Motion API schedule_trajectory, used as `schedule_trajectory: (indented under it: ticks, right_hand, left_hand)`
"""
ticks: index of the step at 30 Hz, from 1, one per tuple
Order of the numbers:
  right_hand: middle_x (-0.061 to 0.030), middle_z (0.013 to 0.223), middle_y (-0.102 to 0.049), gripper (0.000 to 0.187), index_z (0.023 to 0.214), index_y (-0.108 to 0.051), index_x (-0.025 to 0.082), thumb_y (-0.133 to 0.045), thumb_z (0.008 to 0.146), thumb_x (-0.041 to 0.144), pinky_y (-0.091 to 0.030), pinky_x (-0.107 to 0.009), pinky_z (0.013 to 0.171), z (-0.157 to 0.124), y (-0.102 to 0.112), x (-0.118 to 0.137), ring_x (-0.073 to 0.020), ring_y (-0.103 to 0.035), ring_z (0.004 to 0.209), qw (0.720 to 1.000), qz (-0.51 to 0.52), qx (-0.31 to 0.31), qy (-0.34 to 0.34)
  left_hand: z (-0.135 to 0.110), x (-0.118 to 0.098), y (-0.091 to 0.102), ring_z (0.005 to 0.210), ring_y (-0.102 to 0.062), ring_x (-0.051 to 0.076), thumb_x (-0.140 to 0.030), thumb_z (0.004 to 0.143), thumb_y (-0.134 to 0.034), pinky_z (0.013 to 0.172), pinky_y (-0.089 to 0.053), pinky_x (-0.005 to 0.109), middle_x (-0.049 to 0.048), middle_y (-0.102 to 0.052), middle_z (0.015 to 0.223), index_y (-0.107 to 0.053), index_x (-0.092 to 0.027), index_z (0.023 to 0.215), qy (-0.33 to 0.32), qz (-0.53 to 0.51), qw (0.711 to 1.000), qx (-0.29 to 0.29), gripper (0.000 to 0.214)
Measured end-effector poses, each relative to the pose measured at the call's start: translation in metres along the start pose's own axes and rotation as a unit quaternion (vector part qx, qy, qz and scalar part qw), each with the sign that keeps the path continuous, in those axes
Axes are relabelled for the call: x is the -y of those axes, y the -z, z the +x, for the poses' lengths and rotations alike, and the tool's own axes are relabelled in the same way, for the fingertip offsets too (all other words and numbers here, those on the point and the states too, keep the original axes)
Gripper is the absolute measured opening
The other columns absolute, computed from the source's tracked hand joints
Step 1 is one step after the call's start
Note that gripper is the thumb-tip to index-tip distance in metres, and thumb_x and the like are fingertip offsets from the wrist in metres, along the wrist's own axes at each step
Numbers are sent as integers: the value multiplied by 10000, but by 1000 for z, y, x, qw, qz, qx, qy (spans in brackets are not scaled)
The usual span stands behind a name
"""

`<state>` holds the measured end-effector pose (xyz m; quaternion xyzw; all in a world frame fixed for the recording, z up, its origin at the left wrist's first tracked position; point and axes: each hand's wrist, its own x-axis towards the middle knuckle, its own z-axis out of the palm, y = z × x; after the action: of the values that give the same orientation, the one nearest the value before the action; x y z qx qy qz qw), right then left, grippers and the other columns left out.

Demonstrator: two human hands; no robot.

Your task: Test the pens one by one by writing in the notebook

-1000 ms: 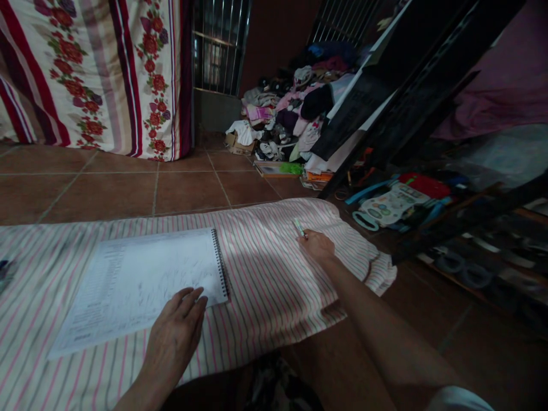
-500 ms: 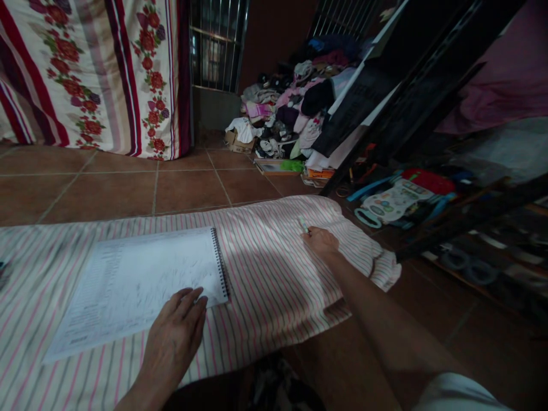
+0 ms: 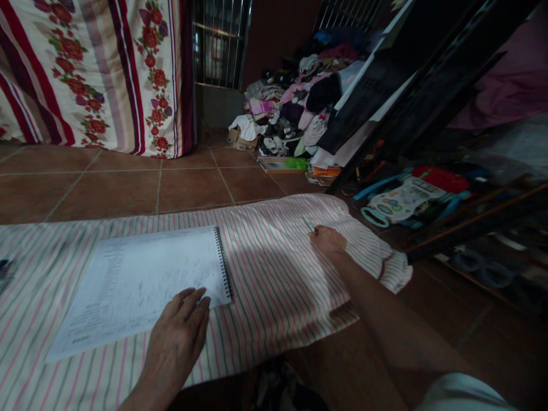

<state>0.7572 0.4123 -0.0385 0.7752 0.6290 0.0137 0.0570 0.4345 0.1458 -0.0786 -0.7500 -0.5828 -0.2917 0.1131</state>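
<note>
My left hand (image 3: 182, 322) lies flat, fingers stretched out, on the lower right corner of a spiral notebook (image 3: 221, 262). Over the notebook is a white sheet (image 3: 141, 279) with printed lines on its left part and faint marks toward the right. Off to the right, my right hand (image 3: 329, 240) is closed around a slim, light-coloured pen (image 3: 308, 223), its far end pointing up and left. That hand is low over the striped cloth (image 3: 269, 257); whether it touches the cloth I cannot tell.
A dark object (image 3: 4, 267) sits at the cloth's left edge. Beyond is a tiled floor (image 3: 124, 191), with a flowered curtain (image 3: 156, 85) and a heap of clothes (image 3: 295, 108). A colourful toy panel (image 3: 400, 200) stands at right, beside a dark rack (image 3: 466, 234).
The view has shifted slightly, so most things sit a little farther right. Both hands keep nearly the same place on the notebook and cloth, the pen still in my right hand.
</note>
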Motion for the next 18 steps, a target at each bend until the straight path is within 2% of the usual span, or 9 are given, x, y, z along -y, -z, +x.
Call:
schedule_trajectory:
  ticks: [18]
  right_hand:
    - [-91,1070,-657,313,1059,-649,235,-443,837,312,-455,-307,759,-9,-2,7,-232,-616,967,999,38,-27,7]
  left_hand:
    - [2,-2,3,990,-550,249,-143,830,-485,800,-535,393,100,-662,1053,-651,-128,977,6,1,1000,2,222]
